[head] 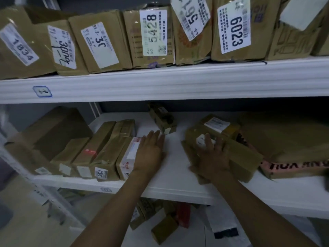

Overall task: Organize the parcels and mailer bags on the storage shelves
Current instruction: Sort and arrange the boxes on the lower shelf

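On the middle white shelf (pixel 174 182) a row of brown parcels stands on edge at the left. My left hand (pixel 151 150) lies flat, fingers apart, against the side of the rightmost one, a white-and-red box (pixel 127 157). My right hand (pixel 213 157) rests spread on top of a flat brown parcel (pixel 240 157) with a white label, to the right of the gap. A small brown box (pixel 162 120) lies farther back between the hands. Another labelled brown parcel (pixel 217 124) sits behind my right hand.
The upper shelf (pixel 160 82) carries a row of brown parcels with numbered labels such as 5428 (pixel 154 31) and 6023 (pixel 235 25). A large brown mailer bag (pixel 288 139) and a pink box (pixel 292 168) lie at the right. Parcels and a white bag (pixel 222 227) lie on the floor below.
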The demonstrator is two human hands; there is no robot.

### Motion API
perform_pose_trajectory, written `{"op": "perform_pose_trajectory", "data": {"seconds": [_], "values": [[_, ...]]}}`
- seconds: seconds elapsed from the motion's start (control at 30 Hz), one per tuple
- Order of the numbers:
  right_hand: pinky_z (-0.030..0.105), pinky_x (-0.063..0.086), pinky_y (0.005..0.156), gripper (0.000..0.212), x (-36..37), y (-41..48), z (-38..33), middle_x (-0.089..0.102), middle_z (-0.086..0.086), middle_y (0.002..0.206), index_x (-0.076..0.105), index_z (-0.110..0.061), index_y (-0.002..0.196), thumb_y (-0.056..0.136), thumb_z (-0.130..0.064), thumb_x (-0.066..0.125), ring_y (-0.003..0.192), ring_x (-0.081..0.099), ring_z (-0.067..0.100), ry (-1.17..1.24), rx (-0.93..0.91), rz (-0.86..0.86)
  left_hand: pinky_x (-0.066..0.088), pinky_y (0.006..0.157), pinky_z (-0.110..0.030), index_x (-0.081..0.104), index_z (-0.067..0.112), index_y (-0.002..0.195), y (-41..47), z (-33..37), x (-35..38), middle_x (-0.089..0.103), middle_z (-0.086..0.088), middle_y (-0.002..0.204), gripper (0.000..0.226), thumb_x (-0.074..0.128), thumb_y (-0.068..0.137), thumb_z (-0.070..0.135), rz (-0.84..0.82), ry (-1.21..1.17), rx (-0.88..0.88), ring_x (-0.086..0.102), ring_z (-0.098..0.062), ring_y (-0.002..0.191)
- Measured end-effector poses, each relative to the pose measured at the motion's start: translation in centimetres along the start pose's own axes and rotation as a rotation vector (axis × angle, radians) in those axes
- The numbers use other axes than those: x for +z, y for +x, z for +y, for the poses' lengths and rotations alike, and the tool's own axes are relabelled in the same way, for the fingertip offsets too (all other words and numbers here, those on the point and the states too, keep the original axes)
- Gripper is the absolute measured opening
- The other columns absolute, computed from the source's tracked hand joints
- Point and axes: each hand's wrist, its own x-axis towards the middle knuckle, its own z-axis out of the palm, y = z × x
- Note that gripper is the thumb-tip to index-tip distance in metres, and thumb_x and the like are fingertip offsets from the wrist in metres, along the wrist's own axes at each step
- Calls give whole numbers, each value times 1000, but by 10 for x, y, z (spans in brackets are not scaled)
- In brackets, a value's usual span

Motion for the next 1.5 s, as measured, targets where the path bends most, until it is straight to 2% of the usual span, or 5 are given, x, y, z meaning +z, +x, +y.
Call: {"op": "perform_pose_trajectory", "data": {"seconds": [0.2, 0.5, 1.0, 1.27, 1.5], "values": [[58, 15, 110, 106, 5, 17, 6, -3, 12, 161, -3, -34, 153, 72, -85, 42, 141, 10, 49, 24, 51, 39, 41, 102, -37, 45, 8, 139, 69, 17, 39, 46, -17, 139, 54, 59, 93, 34, -91, -530, -309, 46, -33, 124], [56, 16, 109, 105, 15, 30, 13, -6, 9, 161, -12, -31, 151, 75, -84, 37, 141, 11, 44, -39, 71, 77, 39, 96, -49, 12, 20, 154, 123, 14, 111, 8, -7, 160, 75, 53, 94, 34, -156, -226, -290, 23, -40, 137], [56, 11, 113, 100, 6, 31, 19, -3, 10, 161, -2, -31, 153, 77, -82, 39, 144, 4, 44, 47, 47, 42, 45, 79, -36, 55, -2, 102, 72, 23, 94, 42, -26, 129, 40, 76, 70, 11, 378, -455, -598, 53, -41, 96], [30, 40, 102, 43, -14, 6, 6, 58, 7, 132, 56, -13, 132, 95, -34, 57, 119, 53, 19, 993, -48, 165, 37, 97, -23, 46, 4, 136, 20, 69, 29, 57, -12, 126, 72, 80, 74, 17, 532, -941, -719, 52, -21, 117], [34, 54, 91, 69, -26, -31, -27, 46, -4, 143, 28, -31, 150, 90, -47, 59, 113, 60, 17, 1769, 99, -203, 45, 95, -20, 42, 22, 139, -52, 93, -31, 53, 18, 117, 60, 70, 86, 23, 518, -1381, -905, 52, 7, 104]]}}
